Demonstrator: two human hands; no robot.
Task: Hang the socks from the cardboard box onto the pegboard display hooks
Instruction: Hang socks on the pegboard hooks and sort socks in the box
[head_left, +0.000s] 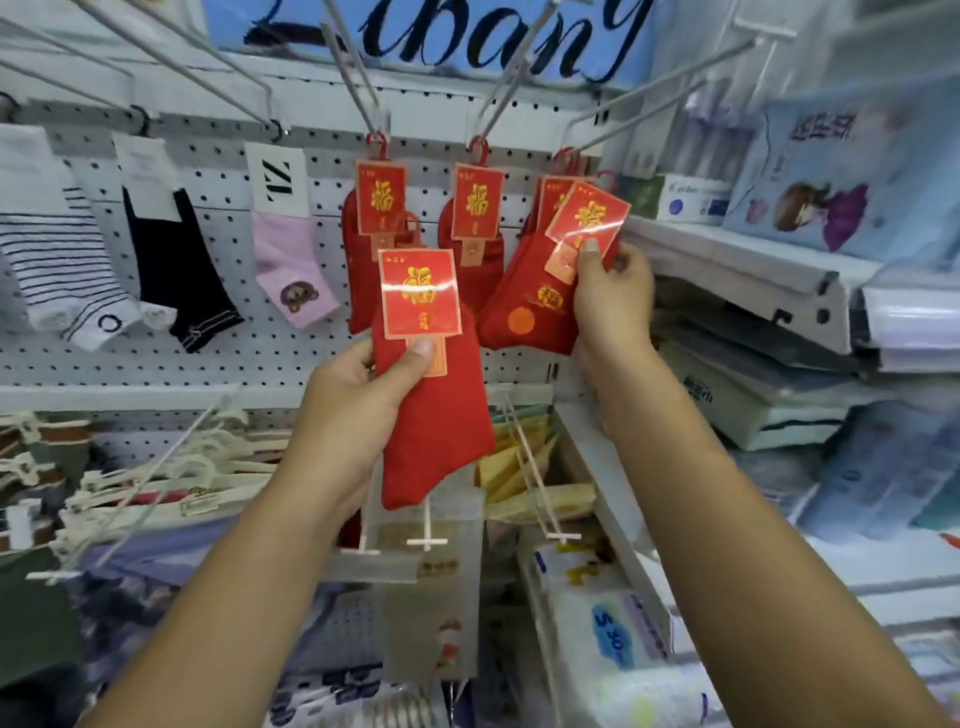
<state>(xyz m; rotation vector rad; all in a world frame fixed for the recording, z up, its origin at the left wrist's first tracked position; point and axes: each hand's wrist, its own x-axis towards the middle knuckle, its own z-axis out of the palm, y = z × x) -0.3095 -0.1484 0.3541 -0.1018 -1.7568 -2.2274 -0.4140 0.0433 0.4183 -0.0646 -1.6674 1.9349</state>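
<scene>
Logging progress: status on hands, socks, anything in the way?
Left hand grips a red sock. Right hand pinches a tilted sock at the pegboard; hung or not, unclear. Nothing blocking.

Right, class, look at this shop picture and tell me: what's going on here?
A person is hanging red socks on a pegboard. The left hand grips one red sock by its card, below the hooks, not hung. The right hand pinches the card of a second sock at the right hook, where more red ones hang; whether it is on the hook cannot be told. Two red pairs hang left of it, then a pink sock, black sock and striped sock.
</scene>
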